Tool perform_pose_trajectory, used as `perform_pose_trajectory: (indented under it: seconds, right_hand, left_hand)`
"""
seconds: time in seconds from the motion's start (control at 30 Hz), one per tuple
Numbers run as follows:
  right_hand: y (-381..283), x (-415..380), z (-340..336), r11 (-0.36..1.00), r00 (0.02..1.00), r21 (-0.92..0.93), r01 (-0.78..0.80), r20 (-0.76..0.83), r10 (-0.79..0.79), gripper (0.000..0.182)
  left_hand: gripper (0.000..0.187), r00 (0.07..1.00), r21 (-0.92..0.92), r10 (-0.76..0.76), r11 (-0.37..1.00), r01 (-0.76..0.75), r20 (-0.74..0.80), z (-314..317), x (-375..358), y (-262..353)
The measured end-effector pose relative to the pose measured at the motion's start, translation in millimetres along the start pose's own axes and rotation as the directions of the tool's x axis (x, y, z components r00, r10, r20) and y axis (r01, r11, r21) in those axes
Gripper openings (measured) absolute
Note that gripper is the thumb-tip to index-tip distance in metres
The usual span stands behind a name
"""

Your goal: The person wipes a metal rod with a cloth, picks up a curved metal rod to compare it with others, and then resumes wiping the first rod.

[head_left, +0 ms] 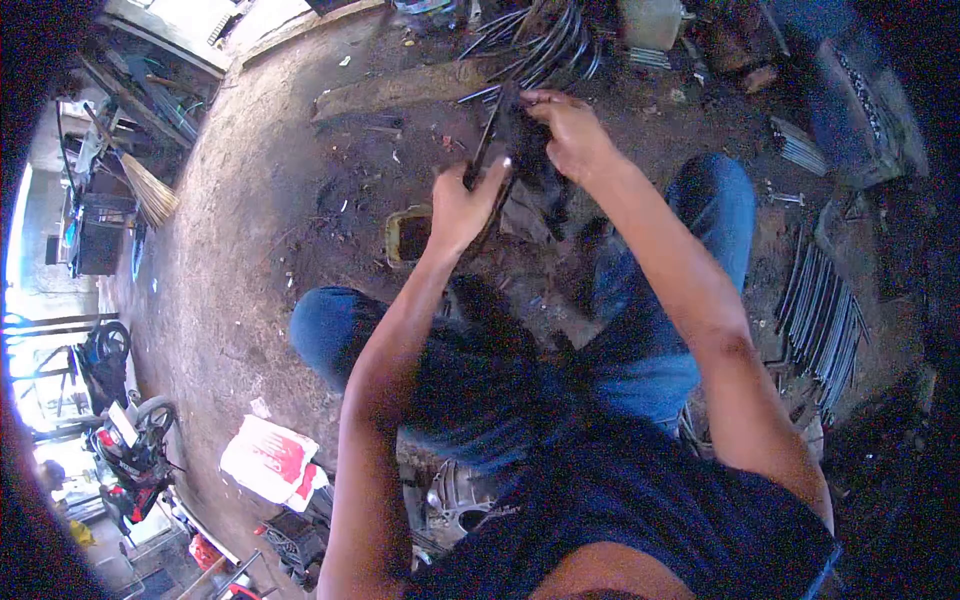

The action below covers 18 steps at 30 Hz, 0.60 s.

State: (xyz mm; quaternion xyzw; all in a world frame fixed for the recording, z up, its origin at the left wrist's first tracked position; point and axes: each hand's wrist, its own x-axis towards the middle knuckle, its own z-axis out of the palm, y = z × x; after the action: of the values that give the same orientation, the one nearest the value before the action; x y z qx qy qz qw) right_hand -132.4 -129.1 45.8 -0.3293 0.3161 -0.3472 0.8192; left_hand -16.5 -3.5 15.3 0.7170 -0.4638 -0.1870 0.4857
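Bar (489, 135), dark, slim, 1 item: in front of you, above the floor, beyond your knees, standing slantwise with its top end leaning to your right; lower end hard to make out. Left hand (464, 208): at the bar's lower part, thumb stretched up along the near side, fingers folded round behind it, the gap closed on it. Right hand (572, 138): at the bar's top end, fingers bent, tips drawn close to it; blur and shadow hide the contact, so you cannot tell whether they pinch it. Tub (391, 240), yellowish rim, dark inside: on the floor, just left of your left wrist. Jeans (722, 205): yours, blue, 2 knees spread wide, 1 either side of your forearms. Plank (400, 93): flat on the floor, beyond your hands. Rods (545, 45): dark, loose heap at the plank's right end. Bars (822, 318): many, laid side by side, right of your right arm. Bag (268, 462), white and red: on the floor, left of your left arm. Casting (462, 494), metal: beside your torso, on the left. Broom (150, 190): far left. Motorbike (128, 455), red and black: far left, nearer the bottom.
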Motion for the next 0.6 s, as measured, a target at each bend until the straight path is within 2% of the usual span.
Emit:
perform_pose_trajectory:
  seconds: [0.07,0.1,0.17,0.2,0.23,0.27,0.3,0.33,0.37,0.4,0.43,0.47,0.5,0.57,0.6]
  right_hand:
    - [5.3,-2.6,1.9,0.987,0.993,-0.123,0.107,0.068,-0.099,0.022]
    - [4.8,-5.4,5.4,0.985,0.992,-0.137,0.107,0.074,-0.098,0.022]
    - [5.4,-9.4,11.9,0.905,0.982,-0.385,0.179,0.124,-0.142,0.028]
    - [9.8,0.9,4.6,0.835,0.963,-0.481,0.269,0.148,-0.225,0.032]
    - [9.6,9.9,-7.5,0.830,0.963,-0.488,0.269,0.150,-0.223,0.032]
    - [6.2,18.3,-22.1,0.716,0.937,-0.605,0.348,0.191,-0.293,0.030]
    - [0.2,14.9,-16.7,0.885,0.969,-0.394,0.247,0.095,-0.228,0.028]
    - [-6.1,11.1,-10.8,0.978,0.987,-0.137,0.158,-0.003,-0.160,0.027]
    - [-3.0,17.7,-15.9,0.977,0.987,-0.144,0.158,0.004,-0.159,0.027]
    - [5.0,29.8,-28.7,0.961,0.987,-0.230,0.153,0.081,-0.138,0.027]
    - [10.0,35.3,-37.1,0.937,0.982,-0.314,0.153,0.154,-0.109,0.027]
    - [15.7,37.6,-48.0,0.884,0.940,-0.439,0.159,0.341,0.000,0.033]
    - [19.5,30.6,-47.0,0.882,0.940,-0.443,0.161,0.342,0.001,0.033]
    - [29.9,16.7,-39.1,0.597,0.921,-0.756,0.269,0.383,0.071,0.041]
    - [35.0,22.3,-31.9,0.524,0.891,-0.795,0.305,0.433,0.139,0.048]
  left_hand:
    - [0.026,0.983,0.016,0.180,0.983,-0.181,0.037,7.4,-2.6,4.3]
    - [0.026,0.984,0.008,0.179,0.984,-0.179,0.025,9.0,-2.9,2.9]
    - [0.023,0.987,0.034,0.015,0.999,-0.021,0.158,6.6,-2.2,-3.8]
    - [0.023,0.988,0.030,0.017,0.999,-0.022,0.153,3.7,0.3,-4.5]
    - [0.023,0.991,0.008,0.014,1.000,-0.016,0.131,0.8,2.6,-4.1]
    - [0.023,0.994,-0.016,0.011,1.000,-0.009,0.107,-1.2,3.8,-3.4]
    - [0.023,0.995,-0.026,0.011,1.000,-0.009,0.099,-5.9,4.6,3.2]
    - [0.021,0.996,-0.030,-0.034,0.999,0.036,0.087,-13.1,5.9,13.8]
    - [0.022,0.994,-0.033,-0.079,0.996,0.082,0.077,-18.6,7.0,19.1]
    - [0.026,0.986,-0.171,-0.126,0.975,0.143,0.110,-17.0,10.6,10.5]
    - [0.026,0.987,-0.174,-0.125,0.974,0.142,0.104,-20.0,12.7,11.4]
    - [0.027,0.985,-0.177,-0.117,0.974,0.138,0.124,-23.3,14.2,12.4]
    - [0.028,0.984,-0.181,-0.108,0.974,0.134,0.144,-26.4,15.4,13.9]
    - [0.027,0.985,-0.226,-0.105,0.965,0.134,0.136,-32.6,16.9,14.9]
    - [0.027,0.986,-0.264,-0.104,0.955,0.136,0.131,-35.4,17.9,14.2]
